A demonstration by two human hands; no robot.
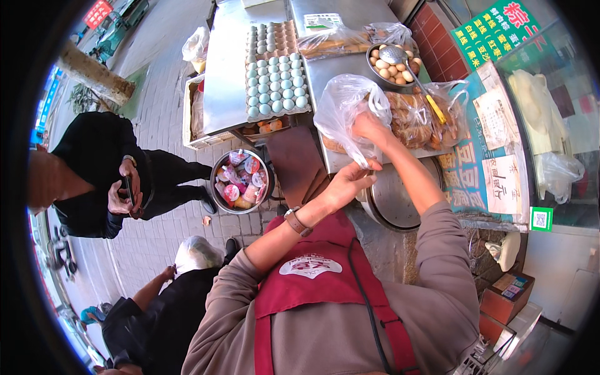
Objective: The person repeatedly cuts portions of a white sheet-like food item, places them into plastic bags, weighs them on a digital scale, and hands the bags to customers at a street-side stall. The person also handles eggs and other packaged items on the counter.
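Observation:
A clear plastic bag (pixel 344 101) is puffed up at the front edge of the metal counter. My left hand (pixel 349 185), with a brown-strapped watch on its wrist, pinches the bag's lower edge between its fingers. My right hand (pixel 370 126) reaches into the bag's mouth; plastic covers its fingertips, so what they hold is hidden. Just right of the bag lie clear bags of brown fried-looking food (pixel 410 122). A tan piece of food (pixel 333 144) shows beneath the bag. Beyond is a metal bowl of brown eggs (pixel 396 70) with a yellow-handled skimmer (pixel 417 77) across it.
Trays of pale blue eggs (pixel 276 84) stand on the left table (pixel 225 70). A pot of packaged snacks (pixel 241 183) is lower left. A lidded round pot (pixel 398 194) sits below my forearms. One person (pixel 98 164) holds a phone; another (pixel 159 309) carries a bag.

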